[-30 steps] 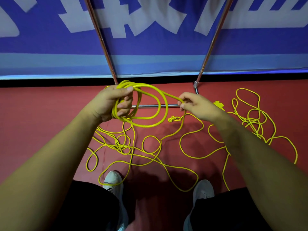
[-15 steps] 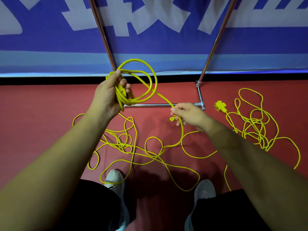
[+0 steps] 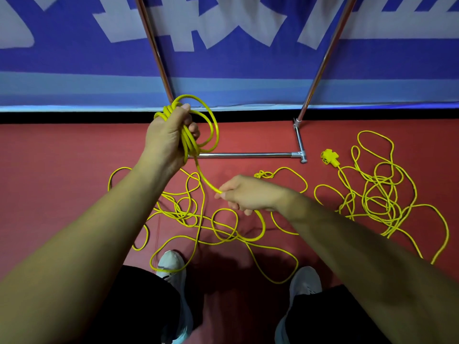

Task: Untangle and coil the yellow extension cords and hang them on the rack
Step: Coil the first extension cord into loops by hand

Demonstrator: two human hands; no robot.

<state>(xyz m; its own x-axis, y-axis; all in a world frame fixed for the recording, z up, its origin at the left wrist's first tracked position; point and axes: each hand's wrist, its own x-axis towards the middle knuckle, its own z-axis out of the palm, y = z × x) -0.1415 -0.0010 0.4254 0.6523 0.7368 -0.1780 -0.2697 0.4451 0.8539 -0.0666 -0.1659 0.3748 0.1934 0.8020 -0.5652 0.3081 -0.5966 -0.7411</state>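
Two cord tangles (image 3: 377,194) (floor) flank rack base (image 3: 248,154).

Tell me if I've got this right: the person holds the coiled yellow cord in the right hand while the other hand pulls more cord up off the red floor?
Not quite. The head view shows the coiled yellow cord in the left hand; the right hand draws the loose cord up off the red floor.

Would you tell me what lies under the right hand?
Under the right hand lie loose yellow cord loops on the red floor. The hand and forearm cover part of them, so how those strands cross there cannot be seen.
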